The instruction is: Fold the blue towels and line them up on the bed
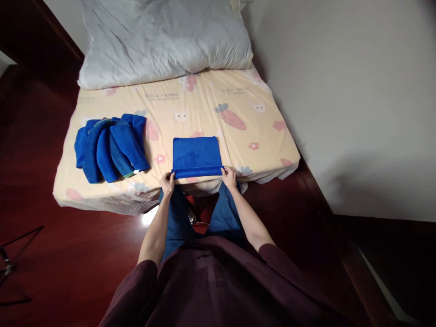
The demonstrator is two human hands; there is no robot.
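A blue cloth towel (195, 152) lies flat near the front edge of the bed, its near edge folded over into a narrow strip. At the strip's left end my left hand (167, 183) pinches the cloth between thumb and fingers. My right hand (229, 176) grips the opposite end of the same strip. To the left, several rolled blue towels (111, 147) are heaped together on the sheet, and a small white tag shows at their lower right.
The bed (272, 145) has a yellow sheet printed with rabbits and carrots. A large pale grey pillow or folded quilt (163, 41) lies across its far end. A white wall (357, 104) rises on the right. Thin black stand legs (8, 265) are at the lower left.
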